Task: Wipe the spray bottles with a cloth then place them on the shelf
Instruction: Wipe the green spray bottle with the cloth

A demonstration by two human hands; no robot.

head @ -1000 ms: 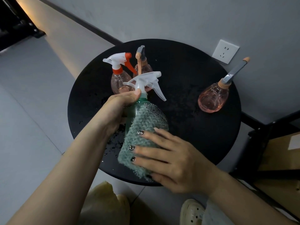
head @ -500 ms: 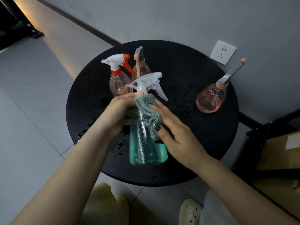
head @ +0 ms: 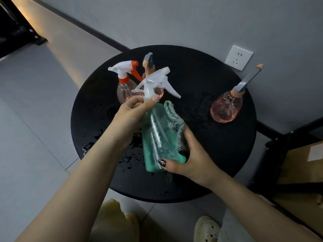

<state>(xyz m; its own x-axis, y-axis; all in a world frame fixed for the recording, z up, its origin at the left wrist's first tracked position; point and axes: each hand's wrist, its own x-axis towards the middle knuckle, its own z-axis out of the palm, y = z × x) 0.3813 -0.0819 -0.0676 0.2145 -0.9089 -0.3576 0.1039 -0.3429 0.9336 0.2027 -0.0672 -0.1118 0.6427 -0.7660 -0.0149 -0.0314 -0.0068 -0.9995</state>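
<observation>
A teal spray bottle [head: 157, 137] with a clear trigger head is held tilted above the round black table [head: 218, 154]. My left hand [head: 129, 114] grips its neck just under the trigger. My right hand [head: 190, 154] cups the bottle's lower right side, holding a grey-green cloth [head: 174, 119] against it, thumb across the base. Behind stand a pink bottle with an orange-and-white trigger [head: 125, 84] and a pink bottle with a grey nozzle [head: 148, 67], partly hidden. Another pink round bottle with a grey nozzle [head: 226, 109] stands at the table's right.
Water drops lie on the table's left front. A white wall socket [head: 238, 57] is behind the table. A dark frame and a cardboard box [head: 300, 163] stand at the right. Pale shoes [head: 206, 229] show on the floor below.
My right hand slid the cloth from the bottle's front up to its neck, then down its right side to the base. The bottle now tilts more to the left at its bottom.
</observation>
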